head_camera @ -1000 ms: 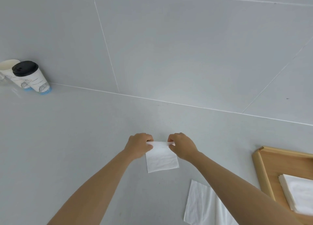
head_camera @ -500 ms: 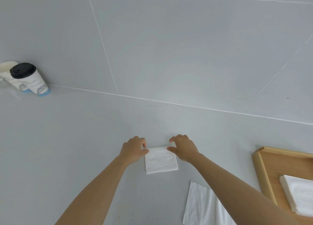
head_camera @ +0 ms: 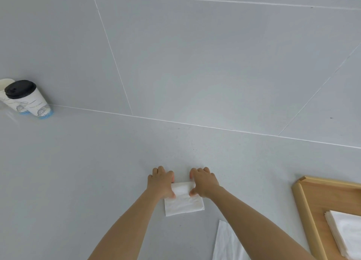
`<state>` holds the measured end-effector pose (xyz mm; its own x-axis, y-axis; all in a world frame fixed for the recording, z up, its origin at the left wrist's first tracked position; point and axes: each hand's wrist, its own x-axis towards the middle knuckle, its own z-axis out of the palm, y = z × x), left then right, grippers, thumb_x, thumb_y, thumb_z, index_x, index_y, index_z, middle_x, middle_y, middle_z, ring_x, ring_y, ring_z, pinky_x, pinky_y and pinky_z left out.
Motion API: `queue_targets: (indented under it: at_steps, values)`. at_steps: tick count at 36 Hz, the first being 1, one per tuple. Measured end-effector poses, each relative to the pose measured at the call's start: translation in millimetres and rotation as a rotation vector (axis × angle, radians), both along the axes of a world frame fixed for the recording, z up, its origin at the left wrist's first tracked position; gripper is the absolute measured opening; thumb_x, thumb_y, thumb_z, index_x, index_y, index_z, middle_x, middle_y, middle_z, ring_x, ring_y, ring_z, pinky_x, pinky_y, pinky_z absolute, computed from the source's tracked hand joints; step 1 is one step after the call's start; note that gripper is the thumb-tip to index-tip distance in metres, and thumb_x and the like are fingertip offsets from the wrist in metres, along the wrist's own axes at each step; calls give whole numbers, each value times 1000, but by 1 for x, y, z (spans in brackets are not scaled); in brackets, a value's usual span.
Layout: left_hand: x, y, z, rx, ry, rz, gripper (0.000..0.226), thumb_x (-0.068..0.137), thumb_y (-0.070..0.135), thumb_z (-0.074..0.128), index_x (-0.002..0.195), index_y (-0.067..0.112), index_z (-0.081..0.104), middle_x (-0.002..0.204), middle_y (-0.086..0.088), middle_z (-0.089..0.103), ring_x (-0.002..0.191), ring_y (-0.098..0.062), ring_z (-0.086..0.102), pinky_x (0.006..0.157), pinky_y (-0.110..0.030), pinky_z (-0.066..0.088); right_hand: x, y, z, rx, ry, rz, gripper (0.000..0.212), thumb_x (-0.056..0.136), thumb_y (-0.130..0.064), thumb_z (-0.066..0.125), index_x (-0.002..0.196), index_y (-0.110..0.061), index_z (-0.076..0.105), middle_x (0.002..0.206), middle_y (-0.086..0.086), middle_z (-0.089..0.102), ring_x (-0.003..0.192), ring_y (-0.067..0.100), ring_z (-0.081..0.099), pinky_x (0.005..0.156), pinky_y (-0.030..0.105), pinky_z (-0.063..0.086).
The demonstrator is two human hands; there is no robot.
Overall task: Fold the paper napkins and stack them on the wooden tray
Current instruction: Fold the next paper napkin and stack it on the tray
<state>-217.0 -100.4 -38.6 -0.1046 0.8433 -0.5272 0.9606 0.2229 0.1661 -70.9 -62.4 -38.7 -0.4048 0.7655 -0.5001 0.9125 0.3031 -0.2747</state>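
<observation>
A pale grey counter (head_camera: pixel 78 171) runs to a tiled wall. Right of the hands sits one wooden tray (head_camera: pixel 304 211) holding a stack of folded napkins (head_camera: pixel 345 232), nearer the right hand (head_camera: pixel 204 182). One unfolded napkin (head_camera: pixel 224 244) lies below. Both hands, left hand (head_camera: pixel 160 181) too, press flat, fingers spread, on one folded napkin (head_camera: pixel 183 203), its long axis left-right. Two cups (head_camera: pixel 27 99) stand far left.

The grey bench (head_camera: pixel 97 171) carries a folded napkin (head_camera: pixel 184 203), an unfolded napkin (head_camera: pixel 224 244), a wooden tray (head_camera: pixel 306 211) and two paper cups (head_camera: pixel 29 101).
</observation>
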Motion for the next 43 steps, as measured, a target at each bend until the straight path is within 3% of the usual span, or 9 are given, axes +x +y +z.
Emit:
queue_targets:
  at_steps: [7, 10, 13, 17, 23, 26, 30, 33, 43]
  values:
    - [4, -6, 1, -85, 4, 45, 46, 72, 35, 70, 111, 17, 58, 123, -7, 41, 119, -26, 36, 95, -31, 35, 8, -7, -1, -34, -16, 0, 45, 77, -24, 69, 117, -11, 54, 113, 7, 44, 118, 28, 36, 94, 32, 37]
    - [8, -8, 8, -65, -94, 121, 12, 75, 23, 65, 85, 20, 60, 101, 0, 52, 104, -22, 47, 85, -30, 36, 17, -11, 3, -71, 79, -78, 31, 83, -20, 61, 111, -9, 56, 105, 6, 44, 117, 27, 39, 89, 30, 38]
    - [13, -7, 13, -29, -318, 236, 33, 75, 12, 62, 57, 23, 37, 70, 6, 44, 72, -17, 46, 59, -22, 31, 31, -11, 7, -118, 254, -246, 9, 84, -20, 59, 86, -14, 53, 94, 6, 51, 92, 22, 47, 68, 24, 38]
    - [24, -3, 29, 35, -522, 309, 26, 78, 4, 57, 63, 19, 43, 71, 3, 48, 71, -18, 46, 52, -20, 32, 56, -10, 20, -125, 461, -429, 34, 85, -16, 58, 60, -22, 35, 64, -7, 38, 60, 10, 39, 50, 18, 27]
    - [67, 9, 56, 189, -699, 380, 26, 83, 2, 57, 96, 13, 38, 90, -12, 59, 63, -16, 51, 57, -23, 39, 105, -8, 46, -119, 729, -664, 11, 89, -11, 56, 87, -18, 47, 69, -3, 43, 66, 16, 44, 56, 20, 35]
    - [96, 16, 67, 238, -756, 371, 32, 84, 3, 57, 102, 15, 33, 77, -6, 55, 60, -14, 49, 58, -23, 39, 135, -9, 59, -35, 777, -713, 30, 89, -10, 54, 117, -17, 44, 66, -2, 38, 63, 14, 42, 65, 26, 40]
    - [143, 22, 77, 299, -808, 329, 35, 83, 1, 55, 103, 19, 32, 65, -1, 49, 56, -13, 48, 56, -22, 38, 182, -14, 75, 29, 849, -763, 44, 90, -11, 55, 129, -25, 42, 67, 2, 38, 75, 23, 44, 77, 41, 49]
    - [184, 23, 83, 340, -825, 275, 34, 83, -1, 52, 101, 20, 33, 60, 0, 46, 55, -13, 46, 55, -23, 36, 222, -21, 85, 6, 920, -793, 44, 90, -17, 56, 129, -33, 44, 77, 2, 40, 79, 22, 47, 80, 42, 53]
    - [304, 18, 76, 313, -806, 66, 22, 82, 0, 56, 72, 19, 51, 67, 6, 44, 64, -14, 43, 56, -19, 34, 346, -48, 80, 69, 835, -929, 19, 85, 2, 54, 91, -13, 64, 101, 7, 55, 85, 23, 55, 62, 26, 48]
